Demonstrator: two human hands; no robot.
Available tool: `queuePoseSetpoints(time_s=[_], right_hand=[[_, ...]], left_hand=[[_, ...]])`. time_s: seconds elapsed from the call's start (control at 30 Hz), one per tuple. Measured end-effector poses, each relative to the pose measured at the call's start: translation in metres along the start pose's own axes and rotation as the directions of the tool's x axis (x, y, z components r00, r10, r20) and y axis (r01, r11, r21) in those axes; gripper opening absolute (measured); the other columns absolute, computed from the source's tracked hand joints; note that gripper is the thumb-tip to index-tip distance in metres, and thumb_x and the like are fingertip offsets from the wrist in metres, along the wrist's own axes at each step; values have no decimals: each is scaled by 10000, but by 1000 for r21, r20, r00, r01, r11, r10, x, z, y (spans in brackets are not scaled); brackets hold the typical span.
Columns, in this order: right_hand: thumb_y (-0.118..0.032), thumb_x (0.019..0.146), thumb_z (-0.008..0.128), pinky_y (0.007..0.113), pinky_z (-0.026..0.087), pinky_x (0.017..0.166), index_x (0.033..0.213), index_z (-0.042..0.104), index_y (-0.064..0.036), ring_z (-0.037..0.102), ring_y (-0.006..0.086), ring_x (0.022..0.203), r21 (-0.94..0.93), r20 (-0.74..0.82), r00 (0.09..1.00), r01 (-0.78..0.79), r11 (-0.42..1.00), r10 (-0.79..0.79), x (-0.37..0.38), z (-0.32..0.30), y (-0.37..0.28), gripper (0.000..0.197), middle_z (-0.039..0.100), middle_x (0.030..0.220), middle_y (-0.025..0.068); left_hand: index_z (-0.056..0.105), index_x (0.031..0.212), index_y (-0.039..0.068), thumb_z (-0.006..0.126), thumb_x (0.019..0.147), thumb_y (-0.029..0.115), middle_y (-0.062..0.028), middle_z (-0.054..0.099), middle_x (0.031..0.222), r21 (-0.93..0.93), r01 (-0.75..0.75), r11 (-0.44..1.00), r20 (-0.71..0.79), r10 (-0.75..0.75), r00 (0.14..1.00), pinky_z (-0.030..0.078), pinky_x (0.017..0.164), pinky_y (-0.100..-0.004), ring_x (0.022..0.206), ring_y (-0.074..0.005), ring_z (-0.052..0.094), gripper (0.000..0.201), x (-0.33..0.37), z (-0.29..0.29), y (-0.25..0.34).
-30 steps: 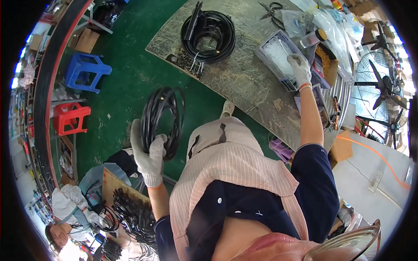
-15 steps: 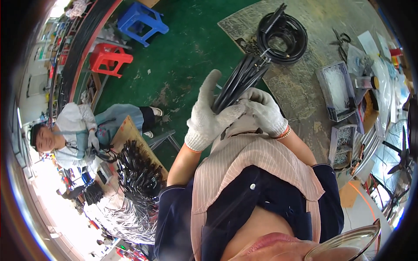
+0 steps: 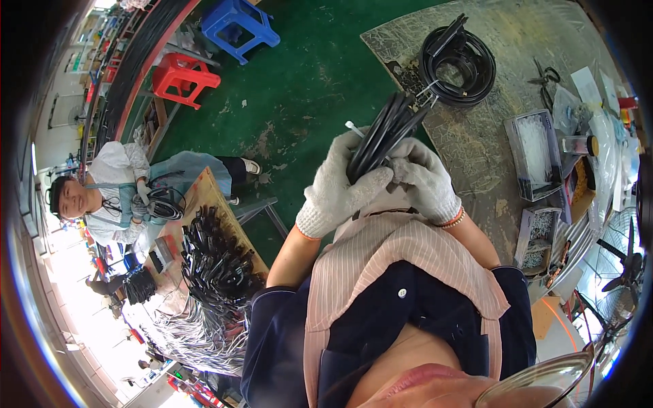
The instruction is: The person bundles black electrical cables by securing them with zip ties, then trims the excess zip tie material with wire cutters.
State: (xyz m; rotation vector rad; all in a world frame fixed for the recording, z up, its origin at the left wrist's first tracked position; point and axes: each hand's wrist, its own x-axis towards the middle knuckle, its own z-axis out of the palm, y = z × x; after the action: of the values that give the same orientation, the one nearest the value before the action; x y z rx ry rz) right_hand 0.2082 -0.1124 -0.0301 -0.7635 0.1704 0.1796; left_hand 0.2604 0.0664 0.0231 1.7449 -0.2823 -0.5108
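In front of my apron, my gloved left hand is wrapped round a bundle of black cable. A white cable tie sticks out at the bundle's left side, beside the left fingers. My gloved right hand is closed against the right side of the bundle, its fingertips bent inward; they hide how much of the cable or tie they grip. Beyond the hands, a coil of black cable lies on the worn table, bound with a pale tie near the bundle.
Right on the table are a box of white cable ties, scissors, a box of small parts and a clear jar. Left, a co-worker holds coiled cable behind a heap of black cables. Blue and red stools stand on the floor.
My left fingers have folded in round the bundle, where the thumb side stood up before. The white tie now shows at its left. The whole view has shifted slightly.
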Motion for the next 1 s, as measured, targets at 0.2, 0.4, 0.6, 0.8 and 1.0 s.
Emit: queuePoseSetpoints(time_s=[0.2,0.4,0.6,0.8,1.0], right_hand=[[4,853,605,288,541,689,989,613,24,663,180,764,-550,16,992,114,827,-126,-19,9,-33,138,655,805,94],[-76,884,633,304,502,801,1081,662,13,629,187,916,-431,39,989,147,890,-145,-19,4,-36,218,648,949,113],[-89,955,600,256,531,719,1102,648,-20,642,130,813,-592,49,941,299,749,-336,-14,19,-40,169,664,939,58],[-51,939,610,240,527,704,1178,598,-30,631,103,782,-389,-27,977,183,903,-209,-1,21,-43,240,671,889,64],[-30,884,659,219,481,631,1277,512,-45,588,77,706,-577,74,982,186,795,-176,3,30,-61,420,646,834,44]], left_hand=[[467,1333,-43,710,863,149,-117,638,1122,189,-123,974,85,109,990,486,894,-312,1003,-156,597,563,-1,-2,3],[468,1332,-60,730,852,156,-252,603,1237,249,-230,941,60,222,973,507,924,-389,1118,-344,634,589,5,11,-8],[416,1380,-49,709,858,120,-242,572,1302,343,-355,869,70,353,933,508,933,-394,1145,-363,618,622,6,15,-15],[379,1411,-30,699,865,101,-236,532,1356,294,-319,901,64,315,947,494,968,-401,1196,-357,590,646,5,12,-16],[362,1436,-8,704,872,107,-230,518,1373,241,-306,921,47,304,952,487,978,-388,1229,-337,571,669,3,9,-16]])
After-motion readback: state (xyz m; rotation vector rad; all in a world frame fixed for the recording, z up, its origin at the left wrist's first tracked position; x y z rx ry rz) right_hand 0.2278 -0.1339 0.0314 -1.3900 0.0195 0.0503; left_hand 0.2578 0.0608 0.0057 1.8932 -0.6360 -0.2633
